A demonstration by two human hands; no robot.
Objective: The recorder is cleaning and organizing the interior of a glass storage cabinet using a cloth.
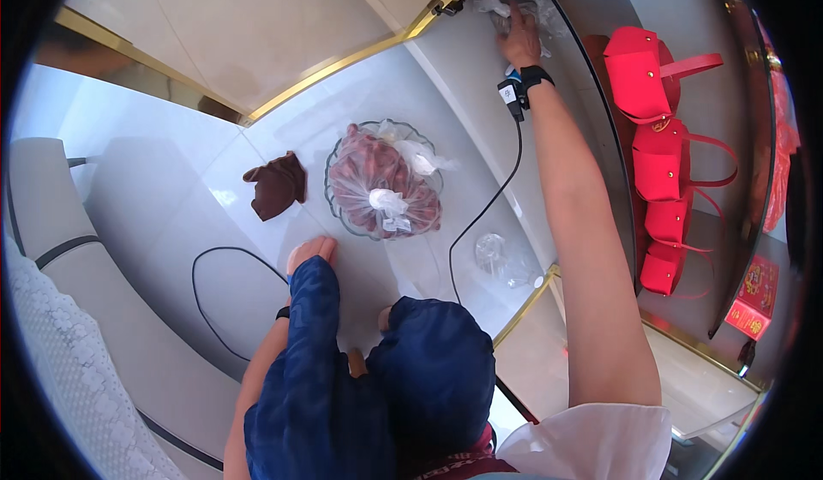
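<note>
My right hand (522, 38) reaches to the top right and touches crumpled clear plastic bags (543, 5) inside the cabinet; whether its fingers grip them is hard to tell. A black strap and a cabled device sit at that wrist. My left hand (313, 250) rests low near the pale floor, partly covered by dark blue cloth, with its grip unclear. Between the hands, a scalloped glass bowl (329, 205) holds reddish fruit in knotted clear plastic bags (386, 174). A crumpled brown cloth or pouch (278, 185) lies left of the bowl.
Red handbag-shaped boxes (643, 75) line the shelf at right, with a red printed carton (753, 297) beyond. Crumpled clear plastic (498, 258) lies by the cabinet's base. A gold-edged cabinet door (321, 30) stands above; a grey sofa (128, 326) with lace cover is at left. Black cables cross the view.
</note>
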